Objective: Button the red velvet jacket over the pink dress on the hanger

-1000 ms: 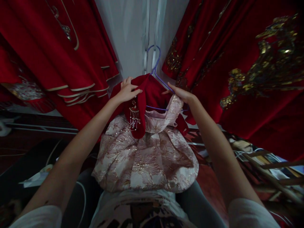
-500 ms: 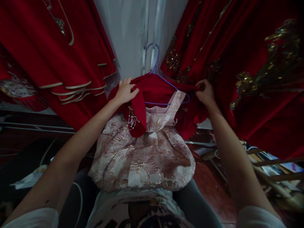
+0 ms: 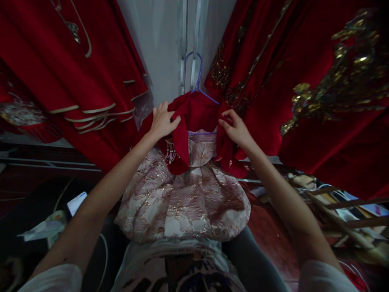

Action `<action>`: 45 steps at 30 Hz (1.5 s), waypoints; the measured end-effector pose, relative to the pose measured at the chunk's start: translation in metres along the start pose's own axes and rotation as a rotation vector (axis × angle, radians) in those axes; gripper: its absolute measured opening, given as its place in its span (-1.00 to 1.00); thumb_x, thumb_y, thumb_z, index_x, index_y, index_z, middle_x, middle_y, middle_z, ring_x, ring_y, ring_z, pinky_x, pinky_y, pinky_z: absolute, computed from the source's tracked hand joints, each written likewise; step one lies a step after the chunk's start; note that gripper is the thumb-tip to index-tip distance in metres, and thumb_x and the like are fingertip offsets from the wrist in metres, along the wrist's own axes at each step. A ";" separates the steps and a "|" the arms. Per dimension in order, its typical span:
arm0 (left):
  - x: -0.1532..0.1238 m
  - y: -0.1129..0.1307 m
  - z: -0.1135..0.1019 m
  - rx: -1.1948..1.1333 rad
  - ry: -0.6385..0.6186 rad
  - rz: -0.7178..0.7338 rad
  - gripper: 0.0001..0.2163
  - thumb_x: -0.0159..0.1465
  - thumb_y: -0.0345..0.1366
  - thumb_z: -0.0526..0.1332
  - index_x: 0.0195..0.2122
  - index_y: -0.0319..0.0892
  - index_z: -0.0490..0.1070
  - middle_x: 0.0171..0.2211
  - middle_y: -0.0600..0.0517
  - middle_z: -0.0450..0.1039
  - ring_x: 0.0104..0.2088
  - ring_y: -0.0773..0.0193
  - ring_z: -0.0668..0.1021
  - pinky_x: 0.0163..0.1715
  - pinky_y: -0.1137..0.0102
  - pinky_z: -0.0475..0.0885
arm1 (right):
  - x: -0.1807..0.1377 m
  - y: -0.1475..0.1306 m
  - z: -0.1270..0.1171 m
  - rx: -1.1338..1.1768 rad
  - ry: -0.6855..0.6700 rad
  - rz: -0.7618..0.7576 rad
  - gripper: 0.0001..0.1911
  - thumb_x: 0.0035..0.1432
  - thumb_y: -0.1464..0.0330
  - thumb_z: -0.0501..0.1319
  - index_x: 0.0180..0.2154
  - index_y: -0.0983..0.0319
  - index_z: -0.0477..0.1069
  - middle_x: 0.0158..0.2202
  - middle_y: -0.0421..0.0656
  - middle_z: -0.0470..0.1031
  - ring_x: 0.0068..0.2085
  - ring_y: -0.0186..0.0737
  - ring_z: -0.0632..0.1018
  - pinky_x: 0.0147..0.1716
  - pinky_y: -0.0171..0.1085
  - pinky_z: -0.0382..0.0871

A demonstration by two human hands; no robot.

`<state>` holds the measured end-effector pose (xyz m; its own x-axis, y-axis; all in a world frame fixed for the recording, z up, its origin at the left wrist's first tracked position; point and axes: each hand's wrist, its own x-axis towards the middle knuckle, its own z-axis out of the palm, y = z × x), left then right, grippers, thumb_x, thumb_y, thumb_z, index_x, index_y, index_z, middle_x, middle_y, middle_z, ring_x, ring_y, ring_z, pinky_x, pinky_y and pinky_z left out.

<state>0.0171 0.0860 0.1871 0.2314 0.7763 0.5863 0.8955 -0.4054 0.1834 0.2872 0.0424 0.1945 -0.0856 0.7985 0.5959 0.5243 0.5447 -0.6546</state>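
A short red jacket [image 3: 181,140] with beaded tassels hangs on a purple wire hanger [image 3: 199,77]. Beneath it shows a pink brocade dress [image 3: 185,202] with metallic thread and a puffed skirt, lying toward my lap. My left hand [image 3: 164,121] grips the jacket at its left shoulder, thumb on the front panel. On the opposite side my right hand [image 3: 236,129] has curled fingers at the edge of the right front panel, holding the cloth. That panel covers the dress strap on this side.
Red garments with pale trim [image 3: 100,89] hang at left, and red ones with gold sequins [image 3: 322,101] at right. A metal rail [image 3: 184,48] bears the hanger. A phone [image 3: 76,202] lies at lower left. A wooden rack [image 3: 343,223] with assorted items stands at lower right.
My right hand has moved inward to the left, bringing the jacket's right side over the dress strap. My left hand has stayed almost in place on the left shoulder.
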 end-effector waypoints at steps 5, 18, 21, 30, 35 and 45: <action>0.003 -0.012 -0.004 -0.008 0.012 -0.014 -0.72 0.30 -0.15 0.08 -0.32 -0.21 0.51 0.04 -0.17 0.31 0.15 -0.17 0.31 0.09 -0.03 0.23 | -0.011 -0.030 0.067 0.101 -0.200 -0.112 -0.90 0.18 0.33 0.09 -0.22 0.17 0.23 -0.26 -0.18 0.40 -0.24 -0.25 0.45 -0.16 -0.22 0.34; -0.059 0.056 0.002 -0.020 0.139 0.150 -0.79 0.28 -0.26 0.14 -0.11 -0.13 0.49 0.14 -0.16 0.28 0.19 -0.13 0.28 0.20 -0.09 0.11 | -0.031 -0.010 0.080 0.283 -0.260 -0.026 -0.78 0.03 0.41 0.12 -0.24 0.14 0.14 -0.44 -0.33 0.23 -0.42 -0.35 0.33 -0.35 -0.32 0.24; -0.060 0.067 -0.005 0.004 0.029 0.154 -0.80 0.30 -0.26 0.12 -0.14 -0.17 0.48 -0.08 -0.21 0.42 0.03 -0.11 0.43 0.05 -0.01 0.27 | -0.034 -0.009 0.084 0.343 -0.251 -0.023 -0.78 0.02 0.40 0.12 -0.25 0.14 0.13 -0.40 -0.31 0.24 -0.38 -0.35 0.35 -0.33 -0.33 0.26; -0.060 0.036 0.025 -0.457 -0.105 0.034 -0.70 0.08 -0.49 0.22 -0.14 -0.19 0.30 -0.21 -0.09 0.47 -0.22 0.13 0.57 -0.21 0.28 0.47 | -0.044 -0.005 0.082 0.499 -0.299 0.067 -0.63 -0.02 0.26 0.30 -0.20 0.12 0.20 -0.33 -0.26 0.31 -0.33 -0.33 0.40 -0.36 -0.34 0.33; -0.081 0.041 0.052 -1.056 0.073 -0.282 -0.73 0.08 -0.42 0.27 -0.19 -0.15 0.28 -0.30 0.01 0.53 -0.27 0.30 0.61 -0.26 0.43 0.51 | -0.054 -0.004 0.078 0.572 -0.305 0.078 -0.58 -0.03 0.21 0.35 -0.16 0.11 0.25 -0.25 -0.23 0.40 -0.26 -0.31 0.47 -0.28 -0.31 0.42; -0.087 0.044 0.039 -0.943 0.068 -0.169 -0.85 0.17 -0.34 0.25 -0.21 -0.10 0.40 -0.26 0.02 0.57 -0.33 0.33 0.61 -0.38 0.48 0.52 | -0.056 -0.003 0.081 0.485 -0.102 0.063 -0.73 0.12 0.16 0.29 -0.17 0.14 0.40 -0.21 -0.16 0.51 -0.19 -0.28 0.54 -0.15 -0.25 0.49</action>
<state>0.0512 0.0196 0.1135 0.0777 0.8426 0.5330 0.2334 -0.5351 0.8119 0.2218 0.0172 0.1251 -0.1611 0.8415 0.5157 0.0786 0.5318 -0.8432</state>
